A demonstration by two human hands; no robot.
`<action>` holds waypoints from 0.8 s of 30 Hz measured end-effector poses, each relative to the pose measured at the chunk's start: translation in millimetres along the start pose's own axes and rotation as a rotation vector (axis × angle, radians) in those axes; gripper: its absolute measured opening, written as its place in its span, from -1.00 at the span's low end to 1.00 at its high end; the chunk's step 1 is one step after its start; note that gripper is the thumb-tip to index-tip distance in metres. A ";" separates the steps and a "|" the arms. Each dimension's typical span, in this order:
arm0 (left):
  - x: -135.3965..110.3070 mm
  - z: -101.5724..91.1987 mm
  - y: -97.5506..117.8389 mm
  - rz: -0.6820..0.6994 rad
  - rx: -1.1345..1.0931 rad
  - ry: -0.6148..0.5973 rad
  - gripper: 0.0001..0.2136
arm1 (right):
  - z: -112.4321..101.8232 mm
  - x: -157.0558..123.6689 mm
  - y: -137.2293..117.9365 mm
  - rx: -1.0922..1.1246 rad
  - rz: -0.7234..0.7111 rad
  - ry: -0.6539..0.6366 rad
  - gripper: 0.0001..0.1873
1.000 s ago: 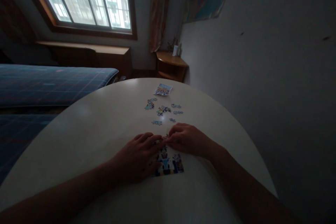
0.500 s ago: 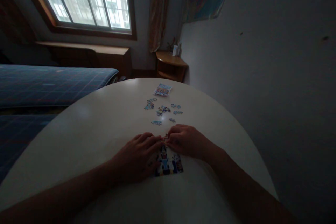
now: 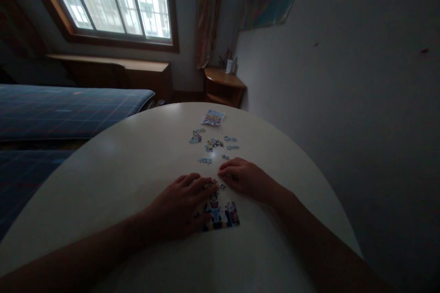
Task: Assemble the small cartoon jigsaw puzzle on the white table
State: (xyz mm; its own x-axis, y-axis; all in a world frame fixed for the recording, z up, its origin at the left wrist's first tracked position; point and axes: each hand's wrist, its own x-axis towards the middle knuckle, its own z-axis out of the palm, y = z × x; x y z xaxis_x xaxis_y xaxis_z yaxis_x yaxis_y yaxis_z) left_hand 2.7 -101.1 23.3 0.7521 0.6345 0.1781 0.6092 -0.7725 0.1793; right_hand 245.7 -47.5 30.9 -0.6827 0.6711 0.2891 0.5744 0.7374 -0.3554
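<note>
A partly joined jigsaw puzzle (image 3: 220,219) with a dark blue lower part lies on the table near me. My left hand (image 3: 185,203) rests flat over its left side, fingers stretched out and slightly apart, the fingertips on the upper pieces. Part of the puzzle is hidden under that hand. A small puzzle piece (image 3: 222,187) shows at the right of the upper section. Just above and right of it is my right hand (image 3: 244,177), its fingers curled and the tips pinched together; anything between them is too small to make out.
Beyond my hands lie loose and joined pieces: a short strip (image 3: 205,160), a middle heap (image 3: 213,144), a left cluster (image 3: 195,137) and small groups at the right (image 3: 233,147). A picture packet (image 3: 213,118) lies near the far edge of the round white table (image 3: 137,160). A wall borders the right.
My right hand has drawn slightly up and away from the puzzle's upper part, uncovering a small piece there. My left hand has stayed almost where it was.
</note>
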 end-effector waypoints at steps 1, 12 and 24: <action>0.2 -0.2 0.3 0.000 -0.001 0.000 -0.46 | 0.5 0.6 0.2 -0.003 0.003 0.003 -0.82; 1.2 -0.3 0.2 -0.003 -0.021 -0.014 -0.45 | -0.1 4.3 -8.0 -0.088 0.004 -0.050 -0.87; 1.0 -0.2 -0.2 0.005 -0.023 -0.013 -0.46 | -4.6 4.5 -9.3 -0.097 -0.020 -0.099 -0.84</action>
State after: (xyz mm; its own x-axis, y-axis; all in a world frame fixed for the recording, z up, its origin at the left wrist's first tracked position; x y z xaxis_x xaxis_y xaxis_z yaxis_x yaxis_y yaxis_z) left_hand 3.2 -100.3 23.6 0.7583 0.6303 0.1663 0.5997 -0.7746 0.2011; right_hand 239.3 -51.0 39.6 -0.7330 0.6488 0.2046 0.5979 0.7578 -0.2612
